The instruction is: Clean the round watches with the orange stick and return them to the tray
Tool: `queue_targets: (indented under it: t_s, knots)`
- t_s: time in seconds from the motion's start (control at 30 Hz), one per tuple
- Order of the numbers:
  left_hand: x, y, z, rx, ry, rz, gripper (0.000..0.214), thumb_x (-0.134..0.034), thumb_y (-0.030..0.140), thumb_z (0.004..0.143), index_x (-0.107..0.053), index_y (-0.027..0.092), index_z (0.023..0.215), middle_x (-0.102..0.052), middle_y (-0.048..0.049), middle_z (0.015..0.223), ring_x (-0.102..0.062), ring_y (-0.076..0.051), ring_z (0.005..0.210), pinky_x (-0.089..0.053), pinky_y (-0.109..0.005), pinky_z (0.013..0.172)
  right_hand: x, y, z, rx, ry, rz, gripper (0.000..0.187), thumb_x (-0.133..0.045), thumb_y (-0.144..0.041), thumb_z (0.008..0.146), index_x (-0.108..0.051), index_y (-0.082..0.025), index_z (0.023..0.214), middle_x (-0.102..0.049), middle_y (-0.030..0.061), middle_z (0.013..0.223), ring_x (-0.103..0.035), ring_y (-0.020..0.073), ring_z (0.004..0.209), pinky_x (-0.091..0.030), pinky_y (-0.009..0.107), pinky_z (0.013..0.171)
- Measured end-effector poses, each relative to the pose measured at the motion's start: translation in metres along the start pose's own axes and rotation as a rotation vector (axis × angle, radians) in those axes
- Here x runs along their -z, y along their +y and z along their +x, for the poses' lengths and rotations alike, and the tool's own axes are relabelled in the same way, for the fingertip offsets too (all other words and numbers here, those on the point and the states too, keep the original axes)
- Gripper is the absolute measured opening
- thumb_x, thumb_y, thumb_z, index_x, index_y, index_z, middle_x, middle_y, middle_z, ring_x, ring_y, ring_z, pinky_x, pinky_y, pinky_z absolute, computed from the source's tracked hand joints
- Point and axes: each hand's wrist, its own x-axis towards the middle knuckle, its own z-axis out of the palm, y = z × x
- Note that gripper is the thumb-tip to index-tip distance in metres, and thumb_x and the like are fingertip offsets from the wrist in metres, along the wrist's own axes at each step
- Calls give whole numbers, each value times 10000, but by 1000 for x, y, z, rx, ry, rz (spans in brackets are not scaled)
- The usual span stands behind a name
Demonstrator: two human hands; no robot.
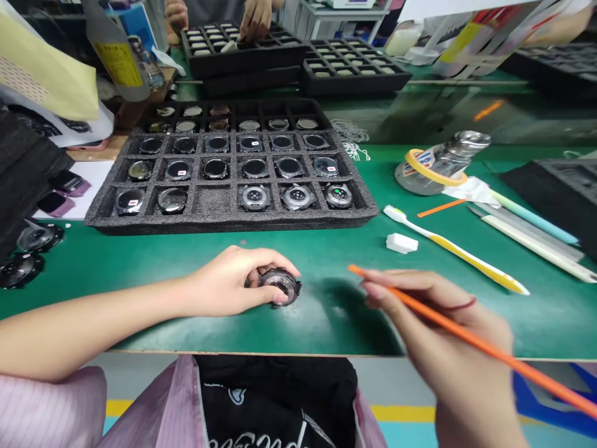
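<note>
Metal watch case in left grip, orange stick in right grip

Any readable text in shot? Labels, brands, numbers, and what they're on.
No text can be quoted for certain.
Yellow label on the plastic bottle: too blurred to read.
Label on the glass bottle: too small and blurred.
White print on the black cloth: cut off, unreadable.
Printed packaging: too blurred.
Red tag on the watch face: too small.

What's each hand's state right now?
Left hand: closed, holding a round watch case.
Right hand: closed, holding an orange stick like a pencil.
</note>
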Motion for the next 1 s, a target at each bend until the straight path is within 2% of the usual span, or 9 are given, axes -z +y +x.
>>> queue_targets:
  t_s: [0.13, 0.2, 0.27, 0.43, 0.53, 0.67, 0.77, 0.87, 1.0]
  knots:
    - [-3, -1, -2, 5, -1, 23, 363, -739, 320, 870, -731, 225, 1221, -775, 7, 898, -561, -106, 595, -469, -233, 660, 30, 13, 59, 11, 179, 58, 146, -727, -313, 931, -816, -198, 920, -793, 78, 796, -740, 171, 656, -612, 313, 672]
    - [-6, -2, -4, -21, 2, 58, 385, -736, 337, 878, -713, 232, 1248, -781, 2, 936, -570, -108, 604, -469, -234, 658, 44, 22, 98, -33, 301, 149, 198, -707, -291, 930, -739, -149, 797, -773, 76, 731, -691, 130, 526, -574, 290, 585]
    - [-8, -5, -6, -71, -5, 87, 324, -703, 344, 916, -718, 245, 1224, -785, -9, 1040, -578, -107, 634, -467, -234, 667, 56, 29, 136, -82, 439, 107, 195, -706, -264, 909, -644, -150, 763, -767, 79, 681, -714, 129, 533, -532, 254, 560]
    - [-8, -7, -7, -158, 37, 40, 247, -581, 317, 1006, -712, 260, 1207, -763, -23, 1134, -674, -148, 877, -496, -241, 755, 75, 40, 200, -129, 524, -24, 178, -735, -204, 830, -637, -115, 712, -768, 112, 661, -742, 155, 542, -455, 224, 494]
    - [-6, -4, -7, -126, 79, 3, 291, -615, 313, 971, -698, 239, 1240, -766, -47, 1128, -693, -175, 946, -516, -265, 788, 75, 46, 213, -157, 566, -84, 229, -748, -137, 806, -611, -123, 623, -733, 121, 576, -708, 160, 463, -475, 254, 482]
    - [-6, -2, -6, 1, 111, -95, 400, -738, 295, 842, -706, 204, 1231, -770, -27, 974, -631, -130, 688, -524, -260, 692, 70, 55, 216, -183, 535, -98, 258, -771, -107, 769, -605, -141, 574, -712, 102, 528, -709, 167, 453, -491, 277, 497]
    - [-7, -2, -5, 9, 118, -105, 240, -767, 282, 811, -773, 198, 1036, -761, -9, 871, -585, -115, 644, -494, -238, 652, 70, 62, 216, -179, 524, -101, 206, -781, -80, 753, -644, -115, 603, -762, 138, 623, -724, 170, 477, -525, 304, 531]
    - [-7, -2, -4, 12, 116, -106, 229, -778, 279, 805, -781, 194, 1018, -759, -8, 847, -583, -117, 649, -481, -232, 643, 70, 61, 214, -157, 551, -150, 77, -785, -60, 754, -726, -59, 704, -795, 182, 734, -772, 207, 583, -551, 356, 586]
    - [-7, -1, -3, 37, 108, -93, 258, -794, 305, 801, -774, 183, 1028, -737, -3, 797, -567, -113, 634, -470, -227, 634, 57, 38, 186, -158, 512, -212, 151, -821, -196, 749, -797, -62, 816, -809, 110, 755, -798, 233, 726, -530, 386, 648]
